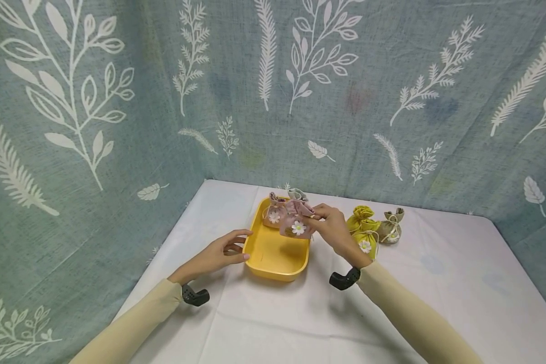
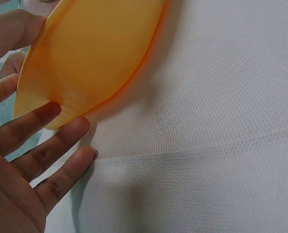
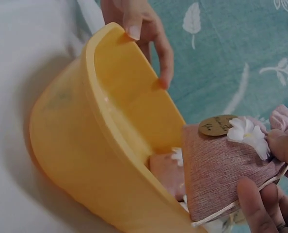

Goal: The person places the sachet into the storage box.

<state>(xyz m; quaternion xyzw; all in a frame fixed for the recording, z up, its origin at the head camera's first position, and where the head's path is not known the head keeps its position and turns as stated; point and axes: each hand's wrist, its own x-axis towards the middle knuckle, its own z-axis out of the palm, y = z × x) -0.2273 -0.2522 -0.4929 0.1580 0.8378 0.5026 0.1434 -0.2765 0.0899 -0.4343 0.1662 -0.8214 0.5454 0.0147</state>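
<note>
My right hand (image 1: pixel 335 230) pinches a pink drawstring pouch (image 3: pixel 209 170) with a white flower and a small round tag, near its gathered top. It hangs over the right part of a yellow plastic basin (image 1: pixel 273 260). My left hand (image 1: pixel 216 254) rests its fingertips against the basin's left side; the left wrist view has the fingers spread and fairly straight along the wall (image 2: pixel 103 46). Inside the basin, toward the back, sits another pink pouch (image 1: pixel 267 212). The gathered top of a grey-green pouch (image 1: pixel 297 193) shows behind the held one, its lower part hidden.
Right of the basin stand two mustard-yellow pouches (image 1: pixel 366 232) and a brownish pouch (image 1: pixel 388 231), partly behind my right wrist. A white cloth (image 1: pixel 264 323) covers the table. A blue-green curtain (image 1: pixel 255 116) with white leaf prints hangs at the back and left.
</note>
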